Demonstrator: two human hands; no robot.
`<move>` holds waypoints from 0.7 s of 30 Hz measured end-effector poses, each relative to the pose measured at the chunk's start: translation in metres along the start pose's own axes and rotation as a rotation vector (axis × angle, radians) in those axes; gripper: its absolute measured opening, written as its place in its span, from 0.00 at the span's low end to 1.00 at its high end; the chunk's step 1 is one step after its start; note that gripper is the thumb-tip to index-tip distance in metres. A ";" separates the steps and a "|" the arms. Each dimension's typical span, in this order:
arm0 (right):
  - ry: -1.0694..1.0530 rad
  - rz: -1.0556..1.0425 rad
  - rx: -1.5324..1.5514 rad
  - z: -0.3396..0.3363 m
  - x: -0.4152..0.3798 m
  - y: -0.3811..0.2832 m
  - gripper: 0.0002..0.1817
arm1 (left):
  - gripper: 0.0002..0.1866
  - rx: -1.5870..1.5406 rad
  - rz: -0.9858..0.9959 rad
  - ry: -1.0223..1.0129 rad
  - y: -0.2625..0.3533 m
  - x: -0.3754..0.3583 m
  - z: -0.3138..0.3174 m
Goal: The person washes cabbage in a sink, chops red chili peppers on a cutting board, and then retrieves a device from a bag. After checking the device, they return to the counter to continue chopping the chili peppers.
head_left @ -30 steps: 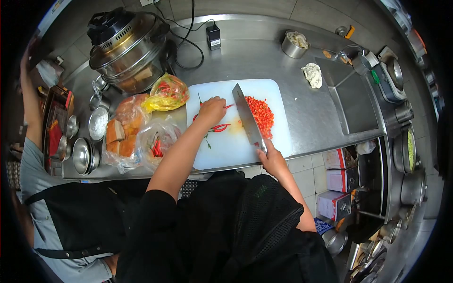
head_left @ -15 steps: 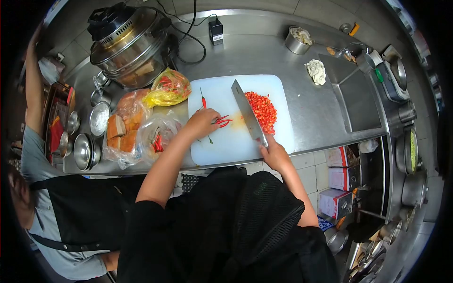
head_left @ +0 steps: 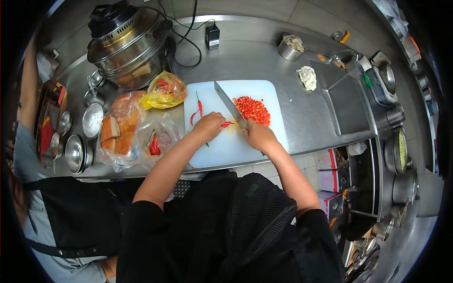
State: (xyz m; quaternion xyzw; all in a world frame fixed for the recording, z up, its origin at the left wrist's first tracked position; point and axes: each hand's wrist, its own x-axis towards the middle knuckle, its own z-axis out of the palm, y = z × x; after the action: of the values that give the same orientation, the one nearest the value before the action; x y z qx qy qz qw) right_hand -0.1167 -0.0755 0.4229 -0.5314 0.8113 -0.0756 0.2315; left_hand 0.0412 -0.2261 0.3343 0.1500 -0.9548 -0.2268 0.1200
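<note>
Chillies (head_left: 225,124), red and thin, lie under your left hand (head_left: 208,126) on the white cutting board (head_left: 222,151), near its middle; your fingers are curled down over them, pressing them to the board, with their tips poking out toward the blade. Your right hand (head_left: 257,136) is closed around the handle of the cleaver (head_left: 230,107), whose broad blade runs up and away from you, just beside the fingers of your left hand. To the right of the blade sits a heap of chopped chilli (head_left: 252,109), and two whole chillies (head_left: 199,109) lie loose on the board to the left of your left hand. Off the board's left edge on the steel counter (head_left: 264,56) you have a yellow bag (head_left: 165,89) of chillies, a clear bag (head_left: 155,139) with more, and bagged bread (head_left: 115,134). A glass-bowled oven (head_left: 125,42) stands at the back left. Another person in a grey shirt and black apron (head_left: 71,221) stands at your left. No writing or label can be read at this size.
</note>
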 end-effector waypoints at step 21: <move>-0.220 0.113 0.331 -0.009 0.018 0.001 0.19 | 0.06 0.020 0.044 -0.060 0.008 0.023 0.014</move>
State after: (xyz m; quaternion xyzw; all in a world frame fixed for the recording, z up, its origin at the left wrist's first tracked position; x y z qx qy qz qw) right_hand -0.1278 -0.0925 0.4252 -0.4448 0.7862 -0.1361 0.4067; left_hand 0.0142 -0.2215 0.3298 0.1234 -0.9632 -0.2190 0.0949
